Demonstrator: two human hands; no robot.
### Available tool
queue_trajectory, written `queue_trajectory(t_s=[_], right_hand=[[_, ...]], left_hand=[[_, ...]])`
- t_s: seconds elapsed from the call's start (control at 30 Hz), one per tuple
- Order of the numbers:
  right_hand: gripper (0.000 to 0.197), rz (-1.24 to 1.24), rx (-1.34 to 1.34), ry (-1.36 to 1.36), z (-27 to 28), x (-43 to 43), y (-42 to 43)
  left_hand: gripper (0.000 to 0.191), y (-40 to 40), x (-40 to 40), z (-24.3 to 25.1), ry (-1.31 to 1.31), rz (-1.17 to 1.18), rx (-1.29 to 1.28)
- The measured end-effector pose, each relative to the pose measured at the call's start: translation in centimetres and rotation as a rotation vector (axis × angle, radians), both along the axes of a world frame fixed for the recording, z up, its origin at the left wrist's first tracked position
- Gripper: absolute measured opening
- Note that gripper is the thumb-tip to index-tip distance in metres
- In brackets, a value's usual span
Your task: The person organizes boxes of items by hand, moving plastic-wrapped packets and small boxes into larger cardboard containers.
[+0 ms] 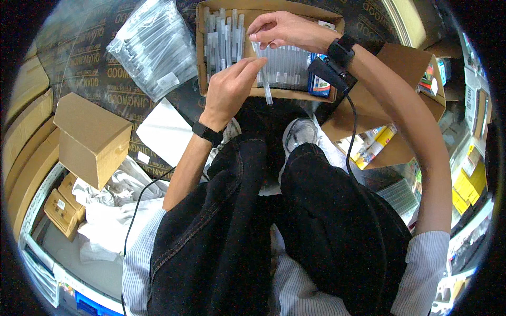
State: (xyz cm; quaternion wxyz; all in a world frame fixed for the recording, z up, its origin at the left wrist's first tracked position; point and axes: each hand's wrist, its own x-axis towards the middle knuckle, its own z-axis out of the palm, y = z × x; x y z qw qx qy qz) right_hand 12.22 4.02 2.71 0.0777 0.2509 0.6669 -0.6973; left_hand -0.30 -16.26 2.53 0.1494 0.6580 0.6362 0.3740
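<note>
A slim translucent plastic tube [265, 81] slants over a shallow open cardboard box [247, 91]. My right hand [282, 29] pinches its upper end between thumb and fingertips. Lower down, the thumb and fingers of my left hand [231, 89] grip the same tube; some of those fingers are hidden. Inside the box, loose tubes [222, 39] lie in an uneven bunch at the left. A neat row of similar tubes [290, 65] fills the middle. Along the right side is a blue printed pack [319, 85], partly covered by my right wrist's strap and cable.
Left of the box lies a clear bag of tubes [156, 51]. Nearer are a white sheet [166, 132] and a closed brown carton [93, 138]. An open carton [389, 75] stands right, with printed packs [373, 148] beside it. A black cable [352, 134] hangs from my right wrist.
</note>
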Motion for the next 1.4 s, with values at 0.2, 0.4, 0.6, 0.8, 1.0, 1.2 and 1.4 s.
queue_trajectory(t_s=[0.2, 0.4, 0.6, 0.8, 1.0, 1.2, 1.4], right_hand=[[0.035, 0.049, 0.033, -0.011, -0.9, -0.8, 0.8], [0.025, -0.025, 0.064, -0.026, 0.5, -2.0, 2.0], [0.029, -0.003, 0.702, 0.037, -8.0, -3.5, 1.6], [0.025, 0.076, 0.840, -0.028, -6.8, -4.2, -0.5], [0.021, 0.081, 0.938, -0.024, -6.6, -3.1, -1.4], [0.025, 0.061, 0.952, 0.013, -6.6, -3.2, -1.0], [0.025, 0.189, 0.865, -0.129, -4.3, -3.0, -0.5]], left_hand=[[0.028, 0.3, 0.0, -0.6, -0.038, 0.003, -0.038], [0.036, 0.1, 0.1, -0.9, -0.270, 0.110, -0.298], [0.039, 0.4, 0.9, -2.5, -0.211, 0.041, -0.352], [0.038, -0.7, 0.4, -2.9, -0.119, 0.044, -0.506], [0.030, -0.5, 0.7, -3.2, -0.072, 0.016, -0.444], [0.029, -0.5, 0.8, -3.3, -0.065, 0.012, -0.434], [0.040, -0.8, 1.0, -3.6, 0.022, -0.016, -0.353]])
